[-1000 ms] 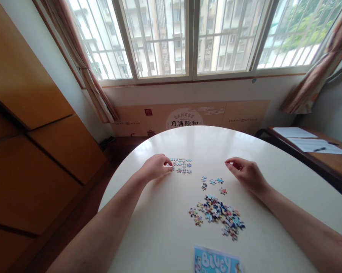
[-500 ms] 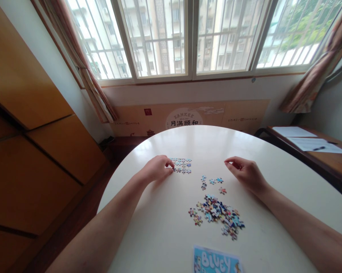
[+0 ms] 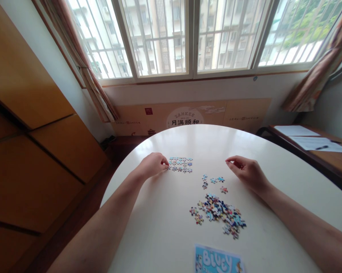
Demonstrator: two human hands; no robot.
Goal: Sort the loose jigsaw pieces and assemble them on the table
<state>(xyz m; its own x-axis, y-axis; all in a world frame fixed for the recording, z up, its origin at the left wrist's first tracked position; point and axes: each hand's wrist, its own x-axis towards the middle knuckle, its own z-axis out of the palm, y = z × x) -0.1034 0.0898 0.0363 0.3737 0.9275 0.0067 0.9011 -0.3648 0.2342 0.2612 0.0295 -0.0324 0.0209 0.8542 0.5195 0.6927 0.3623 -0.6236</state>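
A small joined patch of puzzle pieces (image 3: 181,164) lies on the round white table (image 3: 213,140). My left hand (image 3: 152,165) rests curled at the patch's left edge, fingertips pinched against it. My right hand (image 3: 246,171) lies on the table to the right, fingers curled in a pinch; what it holds is too small to make out. Between the hands sit a few loose pieces (image 3: 213,181). A heap of several loose pieces (image 3: 219,214) lies nearer me.
A blue picture card reading BLUEY (image 3: 218,261) lies at the table's near edge. A wooden cabinet (image 3: 31,125) stands left. A side desk with papers and a pen (image 3: 315,142) is at right. Windows and curtains fill the back wall.
My left hand has drawn back slightly to the left edge of the joined patch. The right hand has barely moved.
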